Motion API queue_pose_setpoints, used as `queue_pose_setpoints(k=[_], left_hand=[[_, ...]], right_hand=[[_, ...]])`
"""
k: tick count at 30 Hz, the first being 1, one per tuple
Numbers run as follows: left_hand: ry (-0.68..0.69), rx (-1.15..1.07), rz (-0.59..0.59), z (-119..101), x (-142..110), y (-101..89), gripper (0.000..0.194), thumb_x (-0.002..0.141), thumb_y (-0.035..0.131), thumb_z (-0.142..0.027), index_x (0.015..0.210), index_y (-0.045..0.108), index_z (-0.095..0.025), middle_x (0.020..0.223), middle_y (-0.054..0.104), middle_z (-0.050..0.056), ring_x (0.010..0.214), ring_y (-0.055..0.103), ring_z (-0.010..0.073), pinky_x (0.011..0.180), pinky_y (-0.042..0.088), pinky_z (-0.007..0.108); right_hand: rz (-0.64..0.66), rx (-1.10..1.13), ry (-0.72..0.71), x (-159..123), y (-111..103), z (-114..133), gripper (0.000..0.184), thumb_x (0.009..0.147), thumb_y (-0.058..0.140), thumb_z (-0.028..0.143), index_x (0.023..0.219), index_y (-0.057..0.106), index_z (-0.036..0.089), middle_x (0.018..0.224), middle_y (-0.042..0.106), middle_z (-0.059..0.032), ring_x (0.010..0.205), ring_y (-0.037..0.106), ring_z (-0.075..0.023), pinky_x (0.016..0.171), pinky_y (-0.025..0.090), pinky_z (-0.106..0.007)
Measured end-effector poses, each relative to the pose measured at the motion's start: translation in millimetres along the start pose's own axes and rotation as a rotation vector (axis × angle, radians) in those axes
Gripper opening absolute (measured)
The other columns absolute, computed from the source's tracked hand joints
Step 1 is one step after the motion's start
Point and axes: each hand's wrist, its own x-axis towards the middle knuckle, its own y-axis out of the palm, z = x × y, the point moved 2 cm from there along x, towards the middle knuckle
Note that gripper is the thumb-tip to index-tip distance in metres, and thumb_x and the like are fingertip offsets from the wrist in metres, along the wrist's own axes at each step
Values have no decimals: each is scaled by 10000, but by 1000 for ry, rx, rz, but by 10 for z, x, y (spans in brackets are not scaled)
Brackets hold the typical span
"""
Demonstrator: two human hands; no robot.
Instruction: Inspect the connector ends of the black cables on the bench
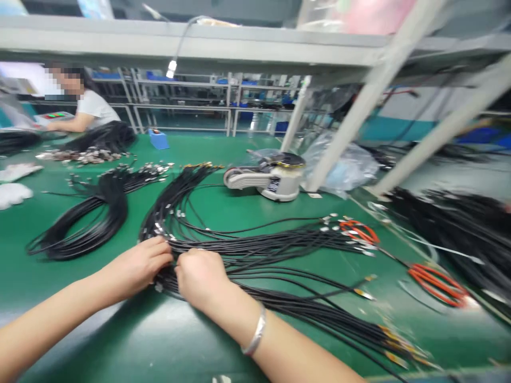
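Note:
A bundle of thin black cables [255, 250] with metal connector ends lies looped across the green table [223, 213]. My left hand [138, 266] and my right hand [202, 276] meet over the bend of the bundle, both with fingers curled and pinching the cables. A silver bracelet [255, 331] sits on my right wrist. Gold-tipped cable ends [399, 346] fan out toward the lower right.
A second black cable coil [96, 213] lies at left. A white tape dispenser [271, 181] stands behind the bundle. Orange loops [437, 284] and more black cables [459, 223] lie at right. A person in a white shirt [90, 109] sits at far left. Slanted white posts [359, 106] rise from the table.

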Motion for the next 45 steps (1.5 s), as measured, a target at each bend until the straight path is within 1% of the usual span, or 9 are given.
queue_pose_setpoints(k=[6, 15, 19, 24, 27, 34, 38, 42, 45], left_hand=[[-85, -32, -125, 177, -132, 18, 245, 830, 408, -178, 953, 613, -232, 906, 639, 49, 852, 562, 196, 771, 457, 322], [-107, 49, -149, 451, -235, 35, 306, 839, 350, -105, 961, 588, -251, 926, 659, -11, 873, 573, 127, 789, 476, 258], [-81, 24, -132, 427, -237, 65, 341, 817, 337, -69, 939, 603, -245, 894, 661, 0, 850, 563, 145, 778, 474, 277], [-4, -48, -194, 255, -224, 118, 343, 818, 374, -73, 1012, 563, -283, 909, 650, 2, 888, 549, 151, 779, 461, 270], [22, -90, -158, 167, -214, 136, 314, 833, 374, -86, 990, 571, -273, 885, 647, 7, 850, 554, 146, 765, 451, 256], [-55, -80, -59, 293, -180, 52, 232, 860, 440, -203, 1039, 584, -232, 977, 611, 31, 939, 508, 171, 816, 430, 280], [15, -68, -19, 260, -116, 47, 264, 863, 381, -144, 966, 623, -177, 950, 624, 58, 911, 524, 173, 795, 432, 269], [91, -60, -83, 170, -147, 96, 281, 844, 358, -110, 922, 616, -189, 893, 631, 60, 867, 549, 179, 773, 448, 291], [55, -86, -176, 205, -232, 106, 231, 839, 394, -143, 950, 588, -203, 902, 612, 54, 872, 547, 187, 753, 460, 298]], right_hand=[[-146, 55, -25, -53, 41, -1, 198, 799, 431, 246, 843, 580, 124, 790, 661, -91, 699, 638, -218, 576, 501, -318], [24, 55, 42, -176, -85, 49, 134, 712, 556, 168, 831, 571, 107, 715, 664, -104, 693, 653, -224, 603, 506, -312], [86, 34, 52, -322, -156, 55, 263, 592, 609, 96, 850, 559, 108, 760, 644, -92, 708, 638, -216, 603, 506, -310], [-78, 106, 28, -312, -155, 124, 172, 710, 517, 180, 866, 551, 117, 759, 637, -74, 692, 623, -201, 598, 492, -302], [-64, 99, 35, -341, -134, 109, 101, 724, 509, 187, 777, 571, 127, 727, 641, -66, 671, 603, -194, 598, 466, -291], [-279, 50, -106, -534, -101, -54, 143, 835, 456, 292, 830, 584, 228, 691, 642, 5, 734, 501, -201, 662, 367, -321], [-262, 6, -46, -474, -98, -7, 204, 809, 437, 231, 688, 589, 169, 646, 621, -44, 720, 480, -203, 673, 337, -343], [-134, -23, 15, -393, -127, 48, 136, 712, 516, 207, 656, 604, 122, 619, 604, -77, 752, 483, -217, 707, 329, -356], [-247, 37, -8, -399, -133, -6, 162, 767, 489, 238, 743, 630, 162, 667, 626, -42, 732, 480, -194, 684, 319, -323]])
